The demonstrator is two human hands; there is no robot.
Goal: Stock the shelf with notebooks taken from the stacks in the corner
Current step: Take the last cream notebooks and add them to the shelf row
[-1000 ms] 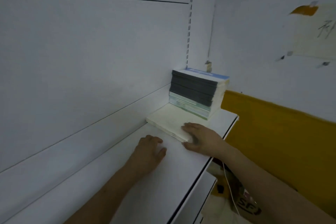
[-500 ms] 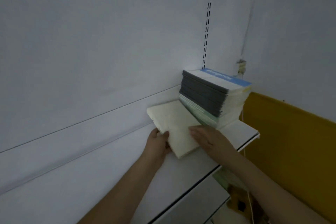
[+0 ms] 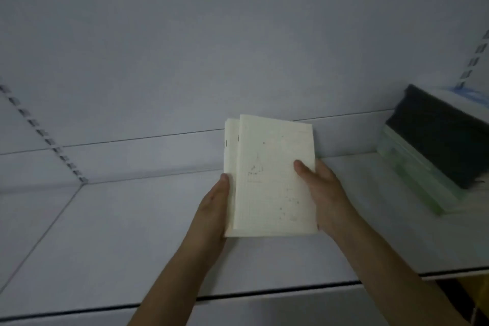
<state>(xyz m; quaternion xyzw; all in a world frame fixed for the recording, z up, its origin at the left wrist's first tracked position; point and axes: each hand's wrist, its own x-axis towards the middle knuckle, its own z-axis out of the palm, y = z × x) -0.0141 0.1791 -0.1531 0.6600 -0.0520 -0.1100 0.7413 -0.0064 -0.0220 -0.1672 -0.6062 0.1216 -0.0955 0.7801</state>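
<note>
Here, the white shelf (image 3: 105,233) is serving as the landmark and as the one holder in view. It is bearing a stack of notebooks (image 3: 434,145) at its right end, against the back panel (image 3: 185,47); the upper part of that stack is showing dark spines, the lower part pale green ones, and a white cover with a blue strip is lying on top (the stack is running off the right edge of the view, so its full width cannot be told).

Above the middle of the shelf, two hands are holding a small bundle of cream notebooks (image 3: 272,180), which is standing nearly upright with its front cover facing the camera. The left hand (image 3: 214,206) is lying along the bundle's left edge with its thumb straight along that edge, the other fingers being hidden behind. The right hand (image 3: 325,193) is gripping the right edge, its thumb pressing on the front cover. The cover is cream, bearing faint dark specks and a small triangular mark. At least two notebooks are showing, slightly fanned at the upper left corner.
</note>
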